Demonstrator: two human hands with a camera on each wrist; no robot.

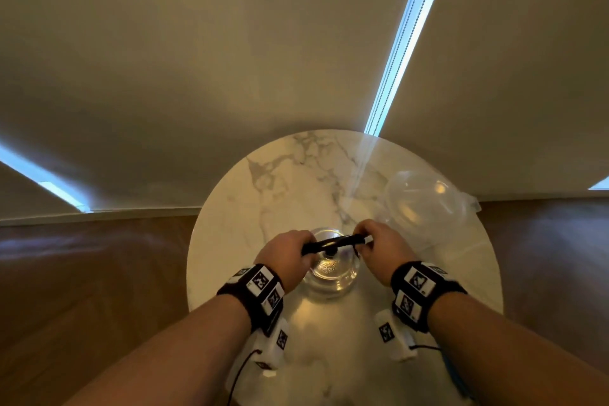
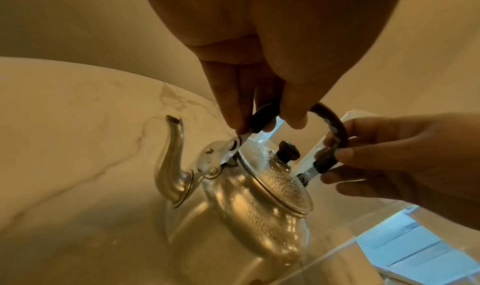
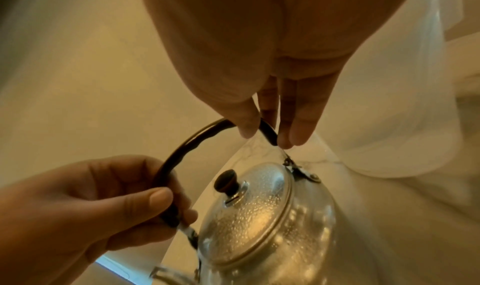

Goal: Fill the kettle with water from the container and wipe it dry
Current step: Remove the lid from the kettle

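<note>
A shiny metal kettle (image 1: 331,273) stands on the round marble table (image 1: 263,194) with its lid on; water droplets bead on the lid (image 2: 275,186). Its black arched handle (image 1: 333,242) is upright over the lid knob (image 2: 287,152). My left hand (image 1: 290,250) pinches the handle's spout-side end, with thumb and fingers curled round it in the left wrist view (image 2: 262,123). At the opposite end, my right hand (image 1: 379,247) pinches the handle just above its hinge (image 3: 270,135). The spout (image 2: 171,156) points away to the left. The clear plastic container (image 1: 425,201) sits at the table's back right.
The table's far edge runs close to a pale wall. Wooden floor lies on both sides. Thin cables trail from my wrist bands over the near part of the table. The container's translucent side (image 3: 389,125) rises close to the right of my right hand.
</note>
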